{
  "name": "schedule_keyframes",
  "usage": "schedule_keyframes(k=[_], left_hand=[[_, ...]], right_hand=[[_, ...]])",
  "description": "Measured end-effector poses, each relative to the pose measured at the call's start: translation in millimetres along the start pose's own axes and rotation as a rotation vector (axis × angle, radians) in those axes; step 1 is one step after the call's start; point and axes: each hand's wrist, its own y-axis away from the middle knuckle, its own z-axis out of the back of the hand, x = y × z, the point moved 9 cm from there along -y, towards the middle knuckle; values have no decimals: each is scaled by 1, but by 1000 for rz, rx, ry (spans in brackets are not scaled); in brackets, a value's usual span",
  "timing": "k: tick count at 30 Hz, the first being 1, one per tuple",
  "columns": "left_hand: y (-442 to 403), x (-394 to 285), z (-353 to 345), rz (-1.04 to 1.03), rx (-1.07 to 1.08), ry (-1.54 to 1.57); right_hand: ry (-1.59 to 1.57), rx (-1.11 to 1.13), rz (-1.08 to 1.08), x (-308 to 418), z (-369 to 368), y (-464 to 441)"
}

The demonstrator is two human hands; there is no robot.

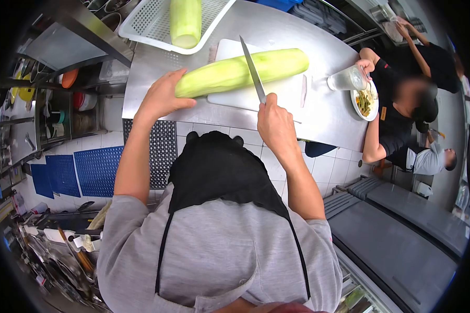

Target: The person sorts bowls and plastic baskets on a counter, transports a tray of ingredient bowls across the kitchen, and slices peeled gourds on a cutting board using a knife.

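A long, pale green peeled gourd [224, 76] lies across a white cutting board [240, 99] on the steel table. My left hand [164, 94] grips the gourd's left end, thumb below and fingers over the top. In my right hand [277, 125] is the handle of a kitchen knife [252, 68]. Its blade points away from me and lies across the middle of the gourd; whether it has cut in, I cannot tell. Another peeled gourd [185, 23] rests in a white plastic basket [141, 35] at the table's far left.
At the steel table's [329, 117] right end, a seated person [397, 104] holds a clear cup [347, 78] beside a plate of food [373, 104]. More people stand farther right. Grey lidded units [397, 224] stand at lower right, and shelves [62, 104] line the left.
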Motion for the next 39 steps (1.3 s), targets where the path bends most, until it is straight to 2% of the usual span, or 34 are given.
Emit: schedule_keyframes(k=[6, 8, 12, 21, 28, 31, 39], left_hand=[[-25, -67, -16, -203, -65, -179], [-41, -71, -29, -207, -53, -195], [-55, -75, -37, -83, 59, -223], [-69, -70, -46, -23, 147, -303], [-68, -71, -49, -67, 75, -342], [-70, -70, -48, -94, 34, -355], [-63, -59, -42, -77, -3, -257]], right_hand=[[68, 17, -14, -1, -7, -1], [103, 26, -14, 0, -7, -4], [124, 28, -41, 3, -2, -5], [244, 154, -68, 9, -1, -11], [275, 246, -24, 16, -3, -19], [182, 190, -6, -9, -48, -16], [169, 198, -127, -30, -71, -10]])
